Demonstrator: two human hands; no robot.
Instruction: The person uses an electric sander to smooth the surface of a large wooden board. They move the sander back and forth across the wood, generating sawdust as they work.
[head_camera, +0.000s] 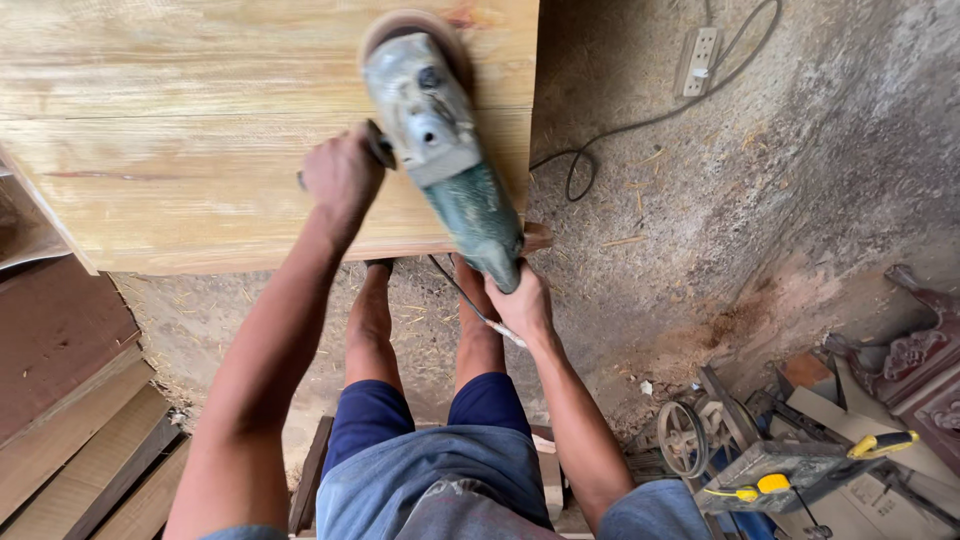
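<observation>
You hold an angle grinder (445, 140) in both hands over a broad pale wooden board (200, 130) that fills the upper left of the view. Your left hand (340, 175) has its grip closed round the side handle (378, 148), which sticks out from the grinder's head toward the left. Your right hand (520, 305) has its grip closed round the tail of the green body, at the end nearest you.

The grinder's long axis runs from lower right to upper left, slanted only a little off straight away from you. Its head points away from you, up the board, and its tail points back toward your right hand. The round sanding disc (410, 25) sits under the head at the far end, lying on the board's face close to the board's right edge; it is blurred. The tail overhangs the board's near edge.

A dark power cord (465, 295) leaves the tail and drops between your knees. Beyond the board's right edge lies a dusty floor (700, 200) strewn with shavings, with a white socket strip (700, 60) and its looping black cable (620, 130). Stacked planks (70, 420) lie at lower left, and a grey power tool with yellow parts (790, 470) at lower right.
</observation>
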